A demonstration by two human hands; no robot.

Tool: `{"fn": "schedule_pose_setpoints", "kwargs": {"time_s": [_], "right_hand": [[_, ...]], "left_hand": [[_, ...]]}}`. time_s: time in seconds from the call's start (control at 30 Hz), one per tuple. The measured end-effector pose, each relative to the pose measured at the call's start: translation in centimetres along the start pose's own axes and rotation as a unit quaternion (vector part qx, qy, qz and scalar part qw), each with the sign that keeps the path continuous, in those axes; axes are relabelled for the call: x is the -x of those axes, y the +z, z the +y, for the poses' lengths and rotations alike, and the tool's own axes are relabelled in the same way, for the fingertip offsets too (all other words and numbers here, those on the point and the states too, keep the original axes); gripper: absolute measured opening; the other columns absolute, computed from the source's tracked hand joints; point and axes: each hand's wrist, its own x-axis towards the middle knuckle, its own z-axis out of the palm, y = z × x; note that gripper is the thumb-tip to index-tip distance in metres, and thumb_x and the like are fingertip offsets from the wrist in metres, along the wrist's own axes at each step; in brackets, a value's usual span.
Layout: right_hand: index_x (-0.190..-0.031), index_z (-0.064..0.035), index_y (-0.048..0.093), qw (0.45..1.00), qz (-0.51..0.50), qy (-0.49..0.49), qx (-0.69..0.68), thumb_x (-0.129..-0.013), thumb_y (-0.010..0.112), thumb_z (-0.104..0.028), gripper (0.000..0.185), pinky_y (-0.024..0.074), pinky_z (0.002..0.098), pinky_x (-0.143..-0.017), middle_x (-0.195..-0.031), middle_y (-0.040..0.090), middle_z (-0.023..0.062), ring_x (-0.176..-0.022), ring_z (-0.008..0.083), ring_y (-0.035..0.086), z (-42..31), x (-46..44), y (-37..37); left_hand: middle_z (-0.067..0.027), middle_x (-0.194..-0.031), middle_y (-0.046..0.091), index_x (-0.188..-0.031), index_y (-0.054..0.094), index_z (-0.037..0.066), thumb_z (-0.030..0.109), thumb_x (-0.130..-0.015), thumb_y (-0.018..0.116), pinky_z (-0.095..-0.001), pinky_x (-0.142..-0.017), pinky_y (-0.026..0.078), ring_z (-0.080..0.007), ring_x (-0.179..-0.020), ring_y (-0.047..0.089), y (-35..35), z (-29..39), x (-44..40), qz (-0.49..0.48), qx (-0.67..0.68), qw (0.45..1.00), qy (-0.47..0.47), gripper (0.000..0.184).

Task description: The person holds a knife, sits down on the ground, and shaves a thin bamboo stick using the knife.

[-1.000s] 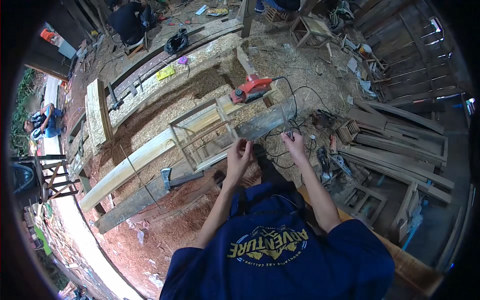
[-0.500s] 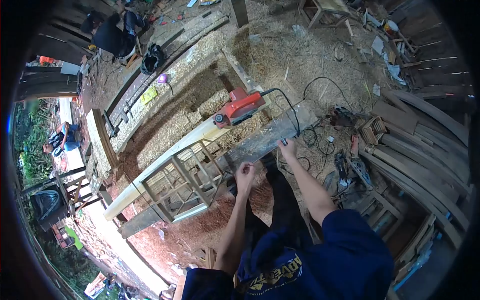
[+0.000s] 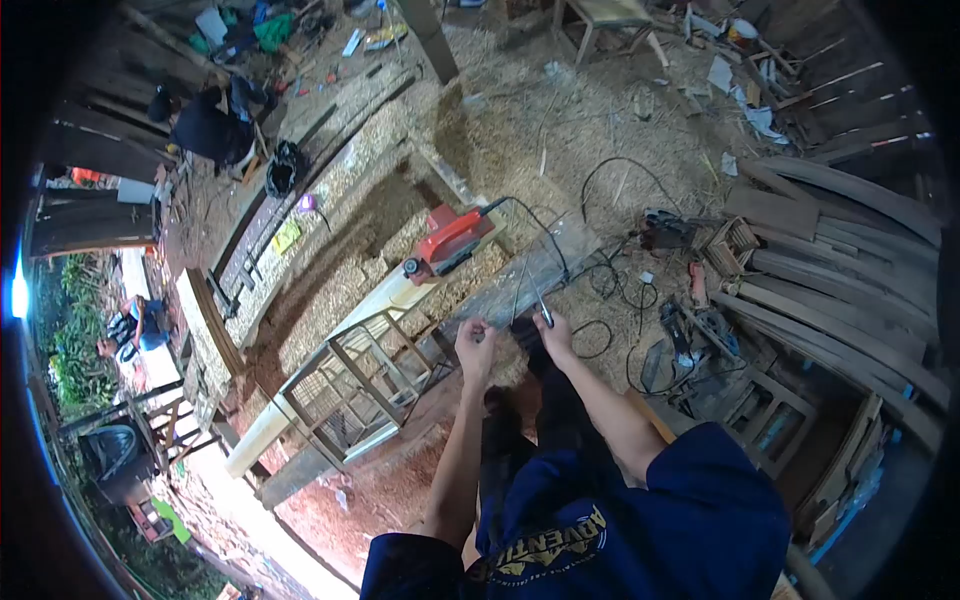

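My right hand (image 3: 555,340) is closed around the dark handle of a screwdriver (image 3: 541,300); its thin metal shaft points up and away from me. My left hand (image 3: 475,352) is curled into a pinch beside it, and whatever it holds is too small to make out. Both hands are above my knees, near a dusty board (image 3: 520,285). Beyond them a red electric planer (image 3: 448,240) rests on a long pale plank (image 3: 385,305). A slatted wooden frame (image 3: 365,385) leans beside the plank, left of my left hand.
The planer's black cord (image 3: 552,235) runs to coils on the floor at right. Power tools (image 3: 690,330) lie there, near stacked boards (image 3: 830,290). Wood shavings cover the ground. One person (image 3: 210,125) crouches at far left; another person (image 3: 140,325) sits outside.
My right hand has moved left and down, closer to my left hand, and the screwdriver's shaft now shows clearly. My left hand stays pinched. The whole view has shifted slightly.
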Motion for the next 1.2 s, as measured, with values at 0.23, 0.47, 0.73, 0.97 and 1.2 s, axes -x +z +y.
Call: {"fn": "schedule_pose_setpoints", "kwargs": {"time_s": [0.23,0.47,0.73,0.97,1.2], "right_hand": [[-0.075,-0.0072,0.054,0.996,0.009,0.008,-0.092,-0.094,0.066,-0.031,0.033,0.0362,0.0294,-0.056,-0.065,0.047,-0.0038,-0.062,0.0084,0.043,-5.5,8.0,-8.0],[-0.076,-0.0081,0.056,0.982,0.110,0.016,-0.150,-0.095,0.065,-0.032,0.032,0.0319,0.0272,-0.054,-0.065,0.045,-0.0059,-0.060,0.0062,0.040,-7.1,17.8,-14.3],[-0.075,-0.0038,0.057,0.970,0.177,0.044,-0.159,-0.094,0.063,-0.032,0.034,0.0375,0.0306,-0.058,-0.065,0.050,-0.0015,-0.062,0.0104,0.047,-7.5,26.2,-21.2],[-0.078,-0.0034,0.059,0.951,0.238,0.056,-0.189,-0.095,0.062,-0.031,0.032,0.0385,0.0295,-0.059,-0.067,0.054,-0.0009,-0.063,0.0100,0.050,-5.8,21.8,-24.4],[-0.087,-0.0035,0.065,0.962,0.197,0.071,-0.175,-0.095,0.061,-0.032,0.030,0.0419,0.0298,-0.060,-0.069,0.058,-0.0003,-0.064,0.0110,0.053,-2.5,10.7,-29.9]], "left_hand": [[-0.0105,-0.110,0.062,-0.086,0.061,0.000,0.004,-0.082,0.065,-0.0311,-0.087,0.048,-0.0204,-0.102,0.058,-2.6,5.2,7.4,-0.043,0.056,0.997,0.035,0.007],[-0.0099,-0.115,0.061,-0.085,0.060,0.000,0.004,-0.081,0.065,-0.0303,-0.087,0.046,-0.0193,-0.101,0.058,-6.3,4.7,14.8,-0.055,0.075,0.990,0.103,0.007],[-0.0061,-0.107,0.062,-0.085,0.062,0.001,0.005,-0.086,0.065,-0.0251,-0.075,0.046,-0.0103,-0.086,0.054,-5.2,4.8,18.7,-0.115,0.126,0.983,0.074,0.005],[-0.0069,-0.102,0.061,-0.090,0.062,0.001,0.004,-0.088,0.062,-0.0289,-0.082,0.048,-0.0150,-0.091,0.058,0.5,8.5,18.4,-0.177,0.153,0.967,0.102,0.004],[-0.0047,-0.090,0.058,-0.091,0.062,0.001,0.004,-0.085,0.064,-0.0267,-0.076,0.047,-0.0127,-0.082,0.057,12.1,12.2,14.2,-0.207,0.066,0.971,0.101,0.008]]}}
